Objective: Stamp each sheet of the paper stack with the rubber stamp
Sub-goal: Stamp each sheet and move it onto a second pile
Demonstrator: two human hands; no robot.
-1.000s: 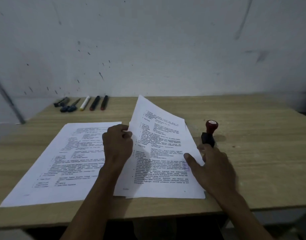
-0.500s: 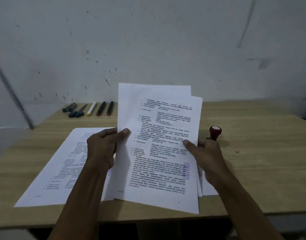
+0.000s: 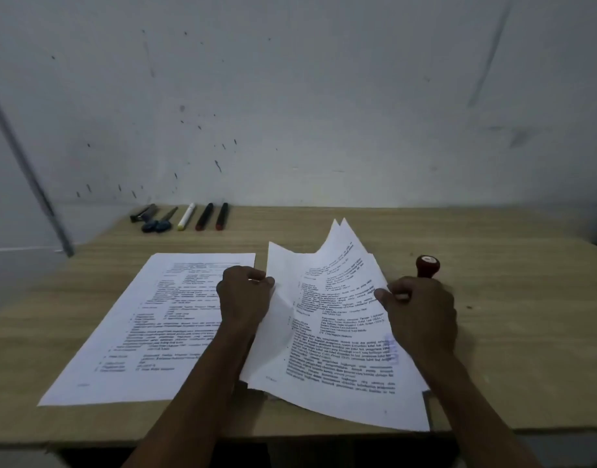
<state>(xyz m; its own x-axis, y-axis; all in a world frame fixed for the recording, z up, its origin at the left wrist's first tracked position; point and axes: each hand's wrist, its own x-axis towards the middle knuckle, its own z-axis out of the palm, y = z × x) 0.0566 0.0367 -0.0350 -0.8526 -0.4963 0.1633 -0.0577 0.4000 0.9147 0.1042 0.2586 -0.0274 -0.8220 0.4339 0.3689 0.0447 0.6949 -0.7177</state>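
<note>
- Progress — top sheet of the held paper stack [image 3: 327,332] carries a blue stamp mark [image 3: 391,349] at its right edge; sheets beneath can't be read.
- Rubber stamp [image 3: 427,265] stands unheld, just behind the right hand.
- Separate sheet [image 3: 148,325] lies flat to the left.
- Left hand [image 3: 245,298] pinches the stack's left edge; right hand [image 3: 420,312] grips the right edge — sheets fanned, tilted, lower edge on the table [image 3: 493,332].

head view | worn on the person's head, wide-angle | faces forward and down over the wooden table [image 3: 493,332] toward the wall [image 3: 324,96] | close to both forearms | only one view
</note>
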